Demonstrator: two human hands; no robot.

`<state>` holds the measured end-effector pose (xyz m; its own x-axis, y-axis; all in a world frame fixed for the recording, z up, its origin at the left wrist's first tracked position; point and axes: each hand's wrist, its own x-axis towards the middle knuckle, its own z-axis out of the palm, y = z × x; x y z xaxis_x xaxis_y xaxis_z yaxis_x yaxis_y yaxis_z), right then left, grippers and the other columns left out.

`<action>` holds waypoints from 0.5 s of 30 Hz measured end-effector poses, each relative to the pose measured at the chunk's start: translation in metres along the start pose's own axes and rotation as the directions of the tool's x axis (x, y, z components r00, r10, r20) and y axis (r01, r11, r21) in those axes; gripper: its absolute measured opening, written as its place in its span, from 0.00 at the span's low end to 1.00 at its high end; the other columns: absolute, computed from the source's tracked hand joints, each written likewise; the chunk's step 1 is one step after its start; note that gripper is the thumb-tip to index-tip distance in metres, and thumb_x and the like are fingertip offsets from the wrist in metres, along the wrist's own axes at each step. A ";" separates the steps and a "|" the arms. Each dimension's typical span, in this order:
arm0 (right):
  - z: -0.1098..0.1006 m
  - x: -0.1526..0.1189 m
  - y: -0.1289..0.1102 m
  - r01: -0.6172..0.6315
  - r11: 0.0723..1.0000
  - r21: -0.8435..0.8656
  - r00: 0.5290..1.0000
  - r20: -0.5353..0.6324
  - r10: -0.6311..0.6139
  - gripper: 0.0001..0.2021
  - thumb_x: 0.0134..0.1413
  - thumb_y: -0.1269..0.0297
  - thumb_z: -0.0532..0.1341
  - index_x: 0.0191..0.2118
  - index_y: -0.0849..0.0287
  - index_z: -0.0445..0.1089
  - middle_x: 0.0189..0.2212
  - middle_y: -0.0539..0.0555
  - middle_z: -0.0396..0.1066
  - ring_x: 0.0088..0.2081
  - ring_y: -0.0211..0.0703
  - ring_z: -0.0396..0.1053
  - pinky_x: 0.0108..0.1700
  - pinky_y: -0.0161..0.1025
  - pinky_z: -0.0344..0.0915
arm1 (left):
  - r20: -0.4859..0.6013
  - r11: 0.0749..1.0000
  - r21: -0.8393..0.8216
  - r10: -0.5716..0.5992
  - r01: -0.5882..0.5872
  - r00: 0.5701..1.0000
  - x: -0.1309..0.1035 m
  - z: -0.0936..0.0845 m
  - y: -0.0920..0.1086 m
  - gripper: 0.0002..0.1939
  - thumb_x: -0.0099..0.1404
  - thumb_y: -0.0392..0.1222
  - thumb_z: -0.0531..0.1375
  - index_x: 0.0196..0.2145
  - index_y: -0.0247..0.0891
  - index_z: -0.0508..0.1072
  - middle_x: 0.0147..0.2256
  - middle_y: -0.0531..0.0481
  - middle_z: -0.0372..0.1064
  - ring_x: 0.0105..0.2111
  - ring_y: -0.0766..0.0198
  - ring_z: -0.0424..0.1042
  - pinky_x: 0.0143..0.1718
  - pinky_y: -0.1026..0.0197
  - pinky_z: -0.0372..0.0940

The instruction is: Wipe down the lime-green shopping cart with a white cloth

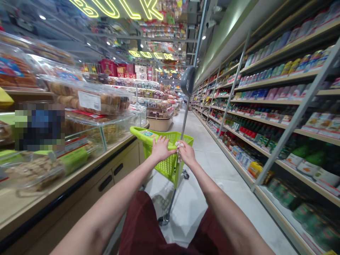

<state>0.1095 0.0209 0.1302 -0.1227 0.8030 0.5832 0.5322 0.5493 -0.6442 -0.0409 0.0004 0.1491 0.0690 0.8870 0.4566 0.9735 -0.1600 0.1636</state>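
Right of the cart (166,169), floor (225,198) lies open up to the shelves (269,124); left of it, a desk (132,156) blocks passage.

Ceiling spotlights (42,17) and neon sign (129,11) lit your aisle (209,156) brightly | glare streaked clear lids (82,85) | faint shadow lay beneath your cart (164,168) | your picture's edges blurred, stretched | pixelation masked a left patch

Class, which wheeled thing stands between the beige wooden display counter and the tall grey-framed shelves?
In the head view, a lime-green plastic shopping cart stands there on the pale tiled floor.
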 end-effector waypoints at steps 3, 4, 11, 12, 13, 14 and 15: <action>0.003 -0.009 -0.012 0.082 0.997 0.014 0.996 -0.043 -0.082 0.17 0.46 0.70 0.51 0.42 0.58 0.69 0.42 0.53 0.70 0.43 0.44 0.67 0.47 0.39 0.61 | -0.020 1.000 0.001 -0.028 0.028 0.999 -0.003 0.005 0.008 0.32 0.54 0.57 0.53 0.52 0.34 0.61 0.57 0.38 0.53 0.59 0.48 0.46 0.56 0.39 0.40; 0.004 -0.011 -0.016 0.109 0.994 0.016 0.993 -0.049 -0.109 0.17 0.46 0.70 0.51 0.42 0.59 0.69 0.41 0.54 0.70 0.43 0.43 0.66 0.47 0.39 0.61 | -0.022 1.000 -0.001 -0.027 0.027 0.999 -0.003 0.006 0.011 0.32 0.55 0.55 0.53 0.52 0.34 0.60 0.57 0.38 0.54 0.59 0.48 0.47 0.56 0.40 0.40; -0.005 -0.009 -0.020 0.240 0.964 -0.114 0.970 -0.011 -0.243 0.17 0.46 0.72 0.51 0.42 0.58 0.68 0.40 0.53 0.70 0.43 0.43 0.66 0.48 0.39 0.60 | 0.050 0.991 -0.048 0.126 -0.123 0.991 0.000 0.000 0.010 0.35 0.53 0.48 0.56 0.57 0.34 0.53 0.59 0.40 0.48 0.59 0.52 0.46 0.58 0.46 0.43; -0.007 -0.007 -0.016 0.208 0.968 -0.141 0.976 -0.031 -0.214 0.17 0.46 0.71 0.51 0.43 0.58 0.68 0.40 0.53 0.70 0.43 0.44 0.66 0.47 0.39 0.60 | 0.060 0.992 -0.046 0.122 -0.119 0.991 0.001 -0.003 0.004 0.37 0.52 0.51 0.57 0.57 0.34 0.52 0.60 0.39 0.46 0.59 0.52 0.45 0.58 0.47 0.42; -0.010 -0.006 -0.012 0.173 0.972 -0.160 0.982 -0.050 -0.183 0.17 0.47 0.71 0.51 0.43 0.58 0.67 0.41 0.53 0.70 0.43 0.44 0.66 0.47 0.39 0.60 | 0.067 0.995 -0.038 0.096 -0.093 0.993 0.003 -0.005 -0.002 0.39 0.51 0.53 0.58 0.57 0.34 0.52 0.60 0.38 0.45 0.60 0.51 0.44 0.58 0.46 0.42; -0.011 -0.004 -0.008 0.140 0.975 -0.172 0.986 -0.068 -0.154 0.17 0.48 0.70 0.51 0.44 0.58 0.67 0.41 0.54 0.70 0.43 0.44 0.66 0.46 0.39 0.60 | 0.073 0.998 -0.024 0.061 -0.059 0.995 0.004 -0.007 -0.009 0.40 0.51 0.56 0.58 0.57 0.34 0.53 0.60 0.37 0.44 0.60 0.50 0.44 0.58 0.45 0.41; -0.013 -0.003 -0.005 0.114 0.977 -0.181 0.988 -0.081 -0.130 0.17 0.48 0.70 0.50 0.44 0.58 0.66 0.42 0.54 0.70 0.43 0.44 0.66 0.46 0.39 0.61 | 0.078 1.000 -0.005 0.027 -0.026 0.997 0.004 -0.008 -0.015 0.40 0.51 0.58 0.57 0.56 0.34 0.54 0.60 0.37 0.44 0.60 0.49 0.43 0.58 0.44 0.40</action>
<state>0.1183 0.0129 0.1377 -0.1224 0.7031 0.7004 0.6577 0.5860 -0.4733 -0.0565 0.0030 0.1556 0.1118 0.9134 0.3913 0.9701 -0.1857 0.1563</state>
